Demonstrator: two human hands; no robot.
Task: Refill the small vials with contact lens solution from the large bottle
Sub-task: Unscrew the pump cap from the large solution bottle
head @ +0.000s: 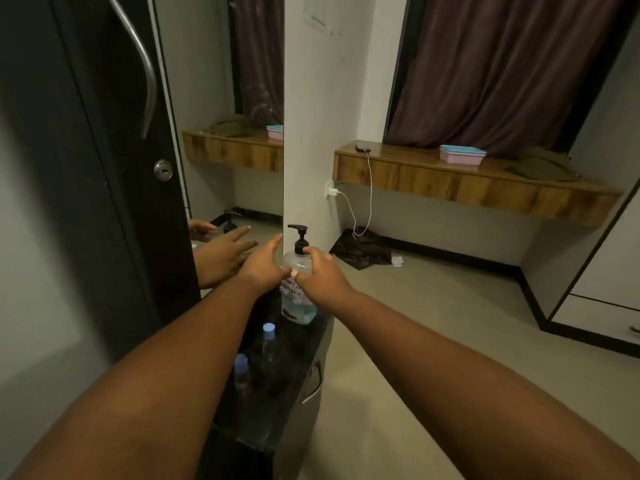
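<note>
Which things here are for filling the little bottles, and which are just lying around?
For the job:
clear plastic pump bottle with black pump
two small clear vials with blue caps

Just lying about:
pink and blue plastic box
dark phone on white charging cable
dark crumpled cloth

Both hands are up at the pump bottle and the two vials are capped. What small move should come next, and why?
Probably close both hands round the large pump bottle and draw it nearer. The left hand and right hand flank it with fingers spread, not gripping, and both vials stand nearer the person with blue caps on.
</note>
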